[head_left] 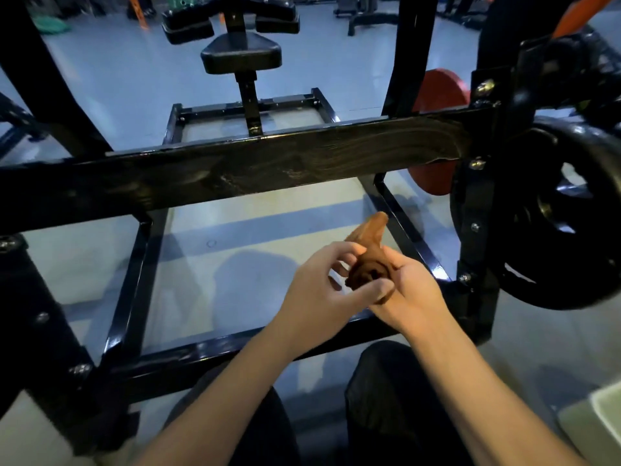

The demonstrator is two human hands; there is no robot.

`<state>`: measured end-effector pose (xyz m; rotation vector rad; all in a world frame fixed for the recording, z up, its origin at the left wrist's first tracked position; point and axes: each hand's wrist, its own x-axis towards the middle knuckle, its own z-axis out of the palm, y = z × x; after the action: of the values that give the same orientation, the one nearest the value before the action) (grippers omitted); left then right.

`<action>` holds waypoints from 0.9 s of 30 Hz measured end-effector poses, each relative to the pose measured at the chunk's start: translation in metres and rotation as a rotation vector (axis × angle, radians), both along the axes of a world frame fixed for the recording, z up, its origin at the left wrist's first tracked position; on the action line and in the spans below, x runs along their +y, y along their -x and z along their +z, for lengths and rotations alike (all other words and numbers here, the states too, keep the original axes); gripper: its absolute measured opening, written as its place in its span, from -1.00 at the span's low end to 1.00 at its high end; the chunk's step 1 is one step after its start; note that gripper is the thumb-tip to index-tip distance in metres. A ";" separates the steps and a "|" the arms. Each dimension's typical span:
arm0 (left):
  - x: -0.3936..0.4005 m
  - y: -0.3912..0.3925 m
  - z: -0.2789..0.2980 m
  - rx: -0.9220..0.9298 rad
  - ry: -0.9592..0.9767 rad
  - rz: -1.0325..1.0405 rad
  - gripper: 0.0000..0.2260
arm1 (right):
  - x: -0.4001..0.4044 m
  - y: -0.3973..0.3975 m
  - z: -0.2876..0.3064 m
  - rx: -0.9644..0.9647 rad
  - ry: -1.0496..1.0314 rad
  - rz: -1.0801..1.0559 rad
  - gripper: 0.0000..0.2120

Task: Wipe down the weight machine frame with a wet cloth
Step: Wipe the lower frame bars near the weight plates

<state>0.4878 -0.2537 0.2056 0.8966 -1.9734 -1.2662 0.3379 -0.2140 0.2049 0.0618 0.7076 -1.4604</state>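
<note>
Hands meet low in front of the knees, both on a scrunched-up brown cloth (368, 264). The right hand (408, 294) has it bunched in the palm with fingers curled under it, and the left hand (322, 290) is half closed, thumb and fingertips pinching the near edge of the wad. One tail of the fabric pokes up and away from the grip. My guess is it's being refolded or wrung to get a fresh side, since it isn't touching any metal right now.

Just above and beyond sits the wide black steel crossbeam (268, 159) of the weight machine frame, with streaky swirl marks that look like damp wipe trails, so that part seems partly done. The lower black floor rails (134, 284) box in the hands. Off to the right hangs a black weight plate (571, 213), and a red plate (440, 95) behind it.
</note>
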 end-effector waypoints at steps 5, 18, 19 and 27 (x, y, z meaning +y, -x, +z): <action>-0.015 0.005 0.001 -0.039 0.028 0.180 -0.89 | 0.005 0.006 0.000 0.109 0.020 0.107 -0.53; -0.060 -0.016 0.074 -0.162 -0.423 0.015 -0.83 | 0.007 0.029 0.040 1.351 -0.058 0.153 -0.63; -0.062 -0.018 0.078 -0.175 -0.433 -0.036 -0.84 | 0.003 0.034 0.043 1.352 -0.055 0.117 -0.59; -0.072 -0.017 0.096 -0.145 -0.292 -0.059 -0.85 | -0.014 0.050 0.082 1.420 0.146 0.067 -0.62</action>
<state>0.5047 -0.3261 0.3015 1.1036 -1.9676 -1.5923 0.2880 -0.2277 0.2867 -1.1991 1.6796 -1.3331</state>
